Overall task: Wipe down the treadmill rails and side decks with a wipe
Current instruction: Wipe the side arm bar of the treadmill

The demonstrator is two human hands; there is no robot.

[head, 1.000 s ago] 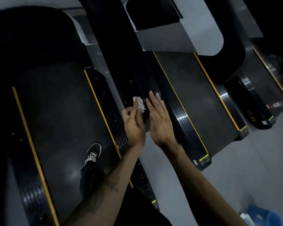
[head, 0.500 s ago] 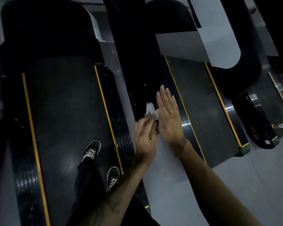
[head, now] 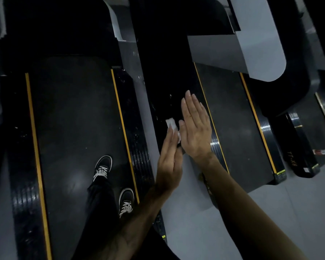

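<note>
A small white wipe sticks out from the fingertips of my left hand, which pinches it against the lower end of a glossy black rail speckled with droplets. My right hand lies flat beside it on the right, fingers straight and together, thumb close to the wipe. I stand on a treadmill belt. Its ribbed black right side deck runs just left of my hands, and the left side deck lies at the far left.
My two black shoes with white laces stand on the belt near its yellow right stripe. A neighbouring treadmill lies to the right under a grey console. Grey floor fills the lower right.
Both hands have slid forward along the rail with the wipe, the right hand staying flat beside the left. My second shoe has come into view on the belt.
</note>
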